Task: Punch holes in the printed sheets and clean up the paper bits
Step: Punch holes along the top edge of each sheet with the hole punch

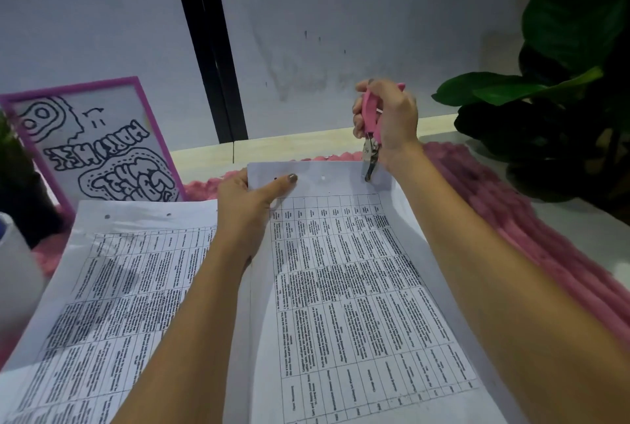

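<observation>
Pink-handled metal punch (371, 130), gripped in your right hand (392, 123), meets the white printed sheet (341, 270) your left hand (245, 208) pinches; third hole, squeeze next.

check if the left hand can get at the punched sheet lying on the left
Probably not yet: the left hand pinches the top edge of the held sheet, steadying it for the pink punch. The punched sheet lies open beside that forearm, so once it lets go, reach looks easy.

R hand (388, 123) gripping pink punch (370, 137) at sheet (341, 270) top edge, L hand (249, 205) pinching corner, prob. mid-punch
</observation>
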Motion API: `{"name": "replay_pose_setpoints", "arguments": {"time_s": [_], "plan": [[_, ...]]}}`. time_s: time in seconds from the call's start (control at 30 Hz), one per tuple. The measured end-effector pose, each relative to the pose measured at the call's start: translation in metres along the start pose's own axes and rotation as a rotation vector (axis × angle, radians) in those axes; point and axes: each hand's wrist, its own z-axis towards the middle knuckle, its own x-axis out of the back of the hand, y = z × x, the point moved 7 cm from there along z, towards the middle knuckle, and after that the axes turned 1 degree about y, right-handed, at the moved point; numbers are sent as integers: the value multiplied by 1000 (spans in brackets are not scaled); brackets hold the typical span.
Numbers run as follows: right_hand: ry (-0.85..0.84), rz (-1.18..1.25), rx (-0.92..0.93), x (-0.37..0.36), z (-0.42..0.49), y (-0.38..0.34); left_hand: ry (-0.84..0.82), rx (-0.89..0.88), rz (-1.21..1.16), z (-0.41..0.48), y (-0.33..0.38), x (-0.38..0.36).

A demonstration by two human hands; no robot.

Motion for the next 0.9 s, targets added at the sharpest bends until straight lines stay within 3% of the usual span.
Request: {"name": "replay_pose_setpoints", "arguments": {"time_s": [0.47, 0.63, 0.8, 0.9], "plan": [[13, -31, -30, 4, 0, 2, 36, 22, 31, -1, -3, 1], [97, -9, -33, 9, -1, 4, 18, 25, 43, -4, 0, 0], [173, 12, -4, 16, 2, -2, -172, 217, -66, -10, 1, -5], [228, 15, -12, 22, 2, 0, -226, 261, 31, -16, -2, -7]]}}
